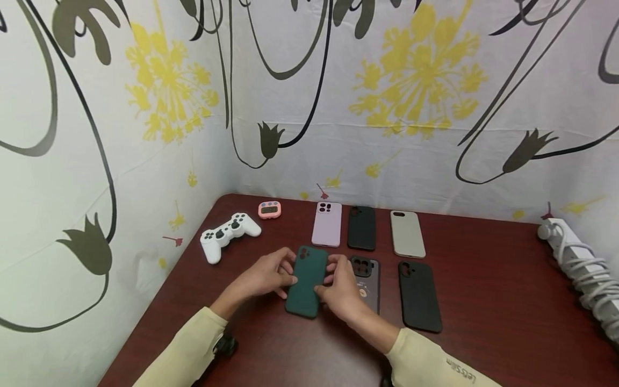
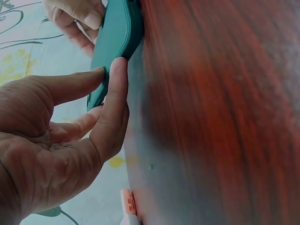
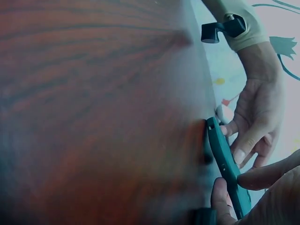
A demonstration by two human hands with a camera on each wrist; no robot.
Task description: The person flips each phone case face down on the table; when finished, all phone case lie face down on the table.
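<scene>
A dark green phone case (image 1: 306,282), its camera cutouts at the far end, is held between both hands near the middle of the table. My left hand (image 1: 271,274) grips its left long edge, thumb on the upper face and fingers around the side. On the opposite edge, my right hand (image 1: 342,287) pinches the case, thumb on top. In the left wrist view the green case (image 2: 115,37) shows tilted, close over the tabletop. The right wrist view shows its side edge (image 3: 227,168) with both thumbs on one face. A grey patterned case (image 1: 369,285) lies partly hidden behind my right hand.
A lilac case (image 1: 326,224), a black case (image 1: 361,228) and a beige case (image 1: 408,234) lie along the back. Another black case (image 1: 419,296) lies right. A white game controller (image 1: 229,235) and pink timer (image 1: 269,210) are left; a corded power strip (image 1: 582,269) lines the right edge.
</scene>
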